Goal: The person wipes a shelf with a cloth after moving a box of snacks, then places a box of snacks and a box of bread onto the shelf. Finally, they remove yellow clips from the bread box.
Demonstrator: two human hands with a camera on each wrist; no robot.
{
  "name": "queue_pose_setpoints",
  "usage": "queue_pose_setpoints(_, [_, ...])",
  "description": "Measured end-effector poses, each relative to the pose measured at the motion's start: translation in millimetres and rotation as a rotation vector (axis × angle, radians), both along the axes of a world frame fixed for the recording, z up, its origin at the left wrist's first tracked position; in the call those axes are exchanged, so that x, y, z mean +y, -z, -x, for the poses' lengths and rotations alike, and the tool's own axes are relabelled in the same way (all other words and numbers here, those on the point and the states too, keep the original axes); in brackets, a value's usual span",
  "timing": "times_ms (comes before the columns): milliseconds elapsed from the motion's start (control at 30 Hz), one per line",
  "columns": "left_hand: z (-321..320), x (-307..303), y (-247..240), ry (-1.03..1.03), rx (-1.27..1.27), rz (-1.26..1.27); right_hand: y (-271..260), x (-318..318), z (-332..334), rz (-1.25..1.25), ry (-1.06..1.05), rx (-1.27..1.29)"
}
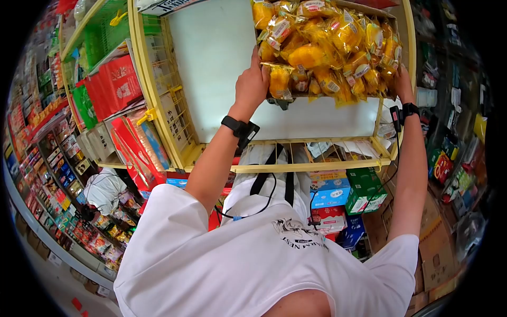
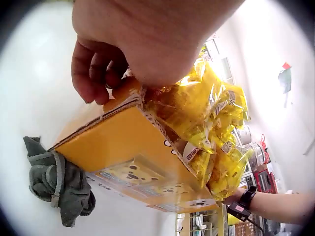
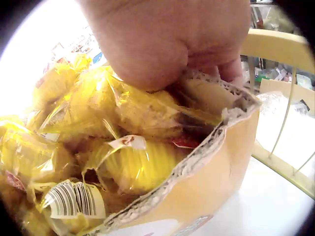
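A cut-open cardboard box [image 2: 123, 145], orange-yellow on its outside, is heaped with clear-wrapped yellow buns or cakes [image 1: 317, 53] that bear barcode labels. My left hand [image 1: 252, 84] grips the box's left wall, its fingers curled over the edge in the left wrist view. At the opposite wall my right hand [image 1: 404, 87] holds on, with the thumb side inside and fingers passing over the torn rim [image 3: 197, 147]. The box is over a white board [image 1: 222, 68]. A crumpled dark grey cloth [image 2: 59, 184] lies on that board beside the box's lower edge.
A yellow-framed wire rack [image 1: 311, 168] borders the white board at the front and sides. Red packets [image 1: 113, 87] fill the rack at the left. Coloured cartons [image 1: 367, 190] are stacked below, by my legs. Shelves of packaged goods [image 1: 58, 174] stand farther left.
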State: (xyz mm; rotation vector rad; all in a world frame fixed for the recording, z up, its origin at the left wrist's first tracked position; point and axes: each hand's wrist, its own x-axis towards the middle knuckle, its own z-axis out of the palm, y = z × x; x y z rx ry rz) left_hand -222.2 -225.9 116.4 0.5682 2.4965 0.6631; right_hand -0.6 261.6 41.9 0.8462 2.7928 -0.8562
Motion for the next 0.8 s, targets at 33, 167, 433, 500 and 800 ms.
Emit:
queue_pose_setpoints(33, [0,-1,2,0.000,-0.005,-0.004,-8,-6,2,-0.004,0.000,-0.005])
queue_pose_setpoints(167, [4,-1,1,0.002,0.053,-0.067,-34,-38,18,-0.005,0.060,0.001])
queue_pose_setpoints(433, [32,-18,-32,-0.009,0.109,-0.137,-100,-66,49,-0.206,0.025,-0.130])
queue_pose_setpoints(500, [46,-41,-34,-0.031,0.132,-0.128,-107,-78,69,-0.173,-0.009,-0.076])
queue_pose_setpoints(800, [141,-209,-47,0.002,0.417,0.092,-83,-234,181,-0.122,-0.142,0.129])
